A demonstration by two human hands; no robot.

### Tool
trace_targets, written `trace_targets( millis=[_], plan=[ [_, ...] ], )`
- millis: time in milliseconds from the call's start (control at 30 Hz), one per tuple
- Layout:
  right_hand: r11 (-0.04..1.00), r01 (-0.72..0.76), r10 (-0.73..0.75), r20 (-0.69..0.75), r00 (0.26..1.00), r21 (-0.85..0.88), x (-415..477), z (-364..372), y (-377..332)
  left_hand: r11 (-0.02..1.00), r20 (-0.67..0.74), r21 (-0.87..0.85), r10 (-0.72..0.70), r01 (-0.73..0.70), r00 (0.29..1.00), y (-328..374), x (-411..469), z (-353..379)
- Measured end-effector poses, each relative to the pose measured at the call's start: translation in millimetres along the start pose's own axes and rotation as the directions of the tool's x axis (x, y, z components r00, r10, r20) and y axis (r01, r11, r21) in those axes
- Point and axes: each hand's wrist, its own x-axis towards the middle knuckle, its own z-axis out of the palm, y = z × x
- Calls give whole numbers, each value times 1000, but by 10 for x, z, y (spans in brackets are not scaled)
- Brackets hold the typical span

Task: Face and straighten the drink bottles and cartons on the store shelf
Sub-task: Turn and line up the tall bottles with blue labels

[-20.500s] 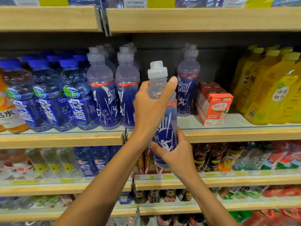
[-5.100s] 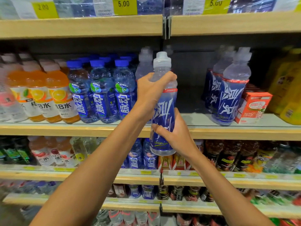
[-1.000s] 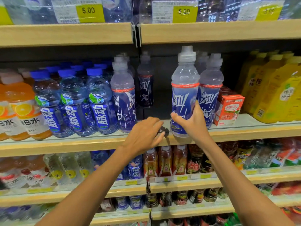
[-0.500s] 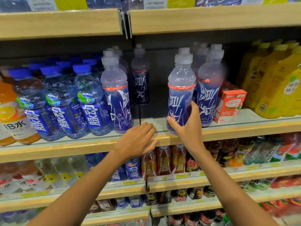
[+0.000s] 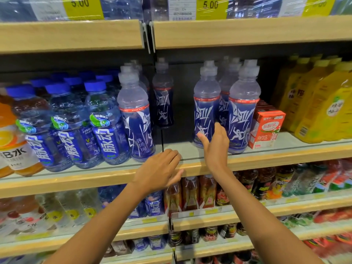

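Sports bottles wear dark blue labels with white runners under red bands. At nine o'clock stand blue-capped bottles; at three o'clock a red-and-white carton, then yellow bottles.

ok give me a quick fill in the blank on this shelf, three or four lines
The carton right of the sports bottles is ____.
The water bottles on the left have ____ caps.
The price tag above reads ____.
The hand nearest the carton is the person's ____.
Missing words: red; blue; 5.00; right.
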Motion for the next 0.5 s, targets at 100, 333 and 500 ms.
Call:
trace_targets(
  millis=[100, 333, 500],
  plan=[
    [999, -42, 43, 38, 998, -10, 134, 90, -2, 1000, -6, -3, -1, 1, 1000, -1, -6, 1],
    [990, -134, 139, 111, 984, -46, 286, 159, 18, 1000, 9, -18, 5, -5, 1000, -5, -18, -15],
    [991, 22, -27, -38, 999, -130, 9, 26, -87, 999, 28, -31, 12, -12, 1000, -24, -15, -54]
  ],
)
